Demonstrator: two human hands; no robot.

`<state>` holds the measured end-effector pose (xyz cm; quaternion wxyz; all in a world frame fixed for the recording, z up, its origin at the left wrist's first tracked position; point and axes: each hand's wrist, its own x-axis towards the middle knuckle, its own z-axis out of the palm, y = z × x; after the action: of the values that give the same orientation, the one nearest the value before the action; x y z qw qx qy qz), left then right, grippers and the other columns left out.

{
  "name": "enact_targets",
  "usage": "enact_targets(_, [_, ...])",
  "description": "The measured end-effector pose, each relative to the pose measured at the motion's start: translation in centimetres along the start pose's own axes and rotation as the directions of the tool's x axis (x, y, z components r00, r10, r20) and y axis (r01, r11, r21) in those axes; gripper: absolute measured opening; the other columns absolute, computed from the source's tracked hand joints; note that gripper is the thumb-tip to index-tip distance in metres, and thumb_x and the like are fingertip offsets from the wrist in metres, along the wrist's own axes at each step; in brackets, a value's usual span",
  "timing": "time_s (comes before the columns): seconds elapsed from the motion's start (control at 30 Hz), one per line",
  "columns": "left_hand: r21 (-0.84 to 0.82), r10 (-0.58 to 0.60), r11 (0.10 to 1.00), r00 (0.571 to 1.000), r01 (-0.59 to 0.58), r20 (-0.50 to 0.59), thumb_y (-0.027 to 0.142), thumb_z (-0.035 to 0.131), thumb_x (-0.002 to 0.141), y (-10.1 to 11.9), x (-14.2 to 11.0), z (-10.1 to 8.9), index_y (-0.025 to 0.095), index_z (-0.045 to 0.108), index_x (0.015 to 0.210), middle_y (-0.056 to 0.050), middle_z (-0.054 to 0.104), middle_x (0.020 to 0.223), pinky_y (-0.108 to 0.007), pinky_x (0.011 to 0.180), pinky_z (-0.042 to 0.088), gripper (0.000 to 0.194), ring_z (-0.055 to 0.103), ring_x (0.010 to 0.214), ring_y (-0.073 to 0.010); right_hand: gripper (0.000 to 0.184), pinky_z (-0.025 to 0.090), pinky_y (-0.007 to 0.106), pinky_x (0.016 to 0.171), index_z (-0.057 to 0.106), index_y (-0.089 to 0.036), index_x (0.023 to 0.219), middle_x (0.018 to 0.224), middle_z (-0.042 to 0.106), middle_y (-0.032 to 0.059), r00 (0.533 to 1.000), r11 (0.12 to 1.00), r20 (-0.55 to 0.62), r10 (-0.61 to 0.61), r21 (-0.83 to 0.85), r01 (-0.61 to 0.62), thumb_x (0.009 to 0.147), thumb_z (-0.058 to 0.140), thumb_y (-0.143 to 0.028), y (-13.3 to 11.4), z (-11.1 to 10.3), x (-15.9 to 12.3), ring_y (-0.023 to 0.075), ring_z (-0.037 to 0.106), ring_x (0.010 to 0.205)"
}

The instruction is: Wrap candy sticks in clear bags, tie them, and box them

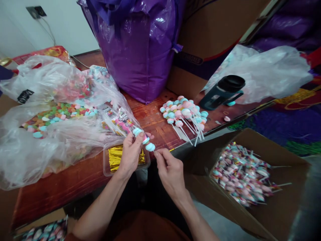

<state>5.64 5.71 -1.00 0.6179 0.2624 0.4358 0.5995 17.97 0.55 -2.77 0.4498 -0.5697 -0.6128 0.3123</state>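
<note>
A marshmallow skewer with blue and pink sweets is held in front of me, over the table's near edge. My left hand is closed around its upper part, thumb on top. At its lower end my right hand pinches with thumb and fingertips; the stick there is mostly hidden. Below my left hand stands a clear plastic tub of gold twist ties. Printed clear wrappers lie just beyond that hand. Farther right, a pile of marshmallow skewers rests on the table with white sticks pointing toward me.
Plastic bags of colourful sweets cover the table's left side. A large purple bag stands behind, a dark tumbler to the right. An open cardboard box at lower right holds many wrapped skewers. Another box of sweets sits lower left.
</note>
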Motion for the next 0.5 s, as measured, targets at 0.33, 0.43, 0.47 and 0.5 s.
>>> enact_targets(0.33, [-0.181,-0.175,0.966,0.982,0.184,0.067,0.045,0.078,0.08,1.1,0.5,-0.5,0.016,0.067,0.087,-0.008,0.075,0.091,-0.028,0.071,0.056,0.033,0.073,0.1,-0.0252,0.03,0.026,0.021,0.045,0.059,-0.018,0.075,0.051,0.039,-0.0078,0.917,0.774,0.291,0.272,0.5,-0.388,0.093,0.06,-0.042,-0.7,0.0,0.2,0.0068,0.031,0.045])
enact_targets(0.43, [-0.183,-0.183,0.964,0.98,0.195,0.079,0.048,0.077,0.08,0.8,0.3,0.0,0.017,0.067,0.091,-0.007,0.074,0.092,-0.03,0.077,0.056,0.034,0.072,0.103,-0.0255,0.032,0.016,0.02,0.041,0.061,-0.017,0.075,0.047,0.035,-0.0104,0.839,0.556,0.403,0.365,0.629,-0.543,0.085,0.068,-0.047,-0.9,0.2,0.5,0.0039,0.021,0.04])
enact_targets(0.47, [-0.176,-0.18,0.966,0.98,0.192,0.081,0.048,0.077,0.08,0.7,0.2,0.1,0.017,0.066,0.091,-0.007,0.073,0.09,-0.031,0.079,0.056,0.035,0.072,0.104,-0.0255,0.033,0.014,0.019,0.04,0.061,-0.017,0.074,0.047,0.035,-0.0106,0.824,0.517,0.415,0.385,0.643,-0.565,0.083,0.071,-0.048,-0.9,0.3,0.6,0.0033,0.02,0.039])
enact_targets(0.5, [-0.168,-0.173,0.968,0.981,0.185,0.083,0.048,0.078,0.079,0.6,0.1,0.3,0.017,0.066,0.091,-0.006,0.072,0.087,-0.032,0.081,0.056,0.035,0.072,0.104,-0.0255,0.034,0.014,0.019,0.04,0.061,-0.017,0.073,0.047,0.035,-0.0107,0.817,0.5,0.414,0.401,0.649,-0.574,0.081,0.072,-0.048,-0.9,0.4,0.7,0.003,0.019,0.039])
